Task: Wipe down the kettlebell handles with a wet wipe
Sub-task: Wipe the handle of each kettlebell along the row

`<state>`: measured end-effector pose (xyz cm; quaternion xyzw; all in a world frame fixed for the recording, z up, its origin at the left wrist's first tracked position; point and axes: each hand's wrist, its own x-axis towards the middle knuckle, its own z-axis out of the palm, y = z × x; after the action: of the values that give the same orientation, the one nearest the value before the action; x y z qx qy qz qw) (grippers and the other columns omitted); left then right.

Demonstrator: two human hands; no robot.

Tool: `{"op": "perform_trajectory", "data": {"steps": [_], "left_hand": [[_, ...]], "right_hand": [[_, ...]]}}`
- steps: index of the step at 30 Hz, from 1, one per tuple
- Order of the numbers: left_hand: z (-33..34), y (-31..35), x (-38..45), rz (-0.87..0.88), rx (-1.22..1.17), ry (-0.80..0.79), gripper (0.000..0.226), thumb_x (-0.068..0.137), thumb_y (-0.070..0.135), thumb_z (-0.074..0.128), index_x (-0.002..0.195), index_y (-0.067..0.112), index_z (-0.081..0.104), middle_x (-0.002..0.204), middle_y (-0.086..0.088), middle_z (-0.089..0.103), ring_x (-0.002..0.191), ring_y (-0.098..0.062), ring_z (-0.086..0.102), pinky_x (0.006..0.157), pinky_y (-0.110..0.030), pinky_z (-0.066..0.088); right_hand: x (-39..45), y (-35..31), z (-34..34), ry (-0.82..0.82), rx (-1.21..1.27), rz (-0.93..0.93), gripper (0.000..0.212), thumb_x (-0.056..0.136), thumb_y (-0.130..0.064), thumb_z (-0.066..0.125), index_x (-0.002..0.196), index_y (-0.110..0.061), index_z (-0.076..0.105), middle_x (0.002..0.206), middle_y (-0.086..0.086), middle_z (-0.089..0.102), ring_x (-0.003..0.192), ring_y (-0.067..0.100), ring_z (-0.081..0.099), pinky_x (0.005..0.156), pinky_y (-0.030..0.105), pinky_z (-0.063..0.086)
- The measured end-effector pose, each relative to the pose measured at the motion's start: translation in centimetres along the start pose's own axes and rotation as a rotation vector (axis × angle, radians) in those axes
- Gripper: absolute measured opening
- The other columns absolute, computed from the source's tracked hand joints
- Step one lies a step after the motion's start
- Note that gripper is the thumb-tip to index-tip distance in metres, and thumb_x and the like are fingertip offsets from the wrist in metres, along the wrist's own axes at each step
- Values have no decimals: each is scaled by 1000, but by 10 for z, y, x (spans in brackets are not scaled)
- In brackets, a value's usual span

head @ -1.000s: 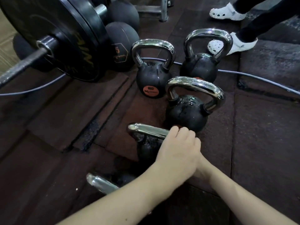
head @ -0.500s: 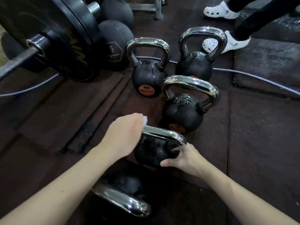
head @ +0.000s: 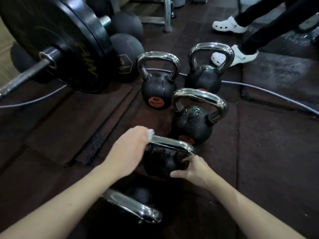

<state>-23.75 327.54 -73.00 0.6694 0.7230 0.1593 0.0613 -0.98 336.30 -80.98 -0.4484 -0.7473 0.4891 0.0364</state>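
Observation:
Several black kettlebells with chrome handles stand on the dark rubber floor. My left hand (head: 127,150) grips the left end of the chrome handle (head: 170,143) of the near-middle kettlebell (head: 164,161), with a white wet wipe (head: 151,132) peeking out past its fingers. My right hand (head: 193,168) holds that kettlebell's round body on its right side. Another kettlebell handle (head: 136,209) lies just below my arms. A third kettlebell (head: 195,125) stands right behind, and two more, one on the left (head: 158,90) and one on the right (head: 203,80), farther back.
A barbell with a big black plate (head: 57,40) fills the upper left, with dark medicine balls (head: 127,56) behind it. A grey cable (head: 276,94) runs across the floor. A person's legs in white clogs (head: 227,25) stand at the upper right.
My left hand slid from the handle's right end to its left end a second ago, uncovering my right hand on the kettlebell's body. Since half a second ago both hands have stayed about the same.

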Motion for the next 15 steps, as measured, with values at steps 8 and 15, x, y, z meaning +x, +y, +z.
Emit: {"op": "perform_trajectory", "data": {"steps": [8, 15], "left_hand": [[5, 7, 1, -272, -348, 31, 35, 106, 35, 32, 88, 24, 60, 82, 3, 61, 82, -19, 59, 78, -42, 49], [48, 107, 35, 308, 241, -87, 14, 87, 25, 49, 75, 21, 55, 73, -1, 53, 70, -27, 51, 68, -44, 38]], "right_hand": [[6, 15, 6, 40, 28, -47, 64, 62, -52, 92, 118, -54, 61, 114, -36, 66, 113, -17, 57, 95, 6, 44], [5, 17, 4, -21, 113, -32, 86, 56, -54, 65, 129, -8, 61, 112, -8, 64, 116, 13, 63, 100, 25, 50]]}}
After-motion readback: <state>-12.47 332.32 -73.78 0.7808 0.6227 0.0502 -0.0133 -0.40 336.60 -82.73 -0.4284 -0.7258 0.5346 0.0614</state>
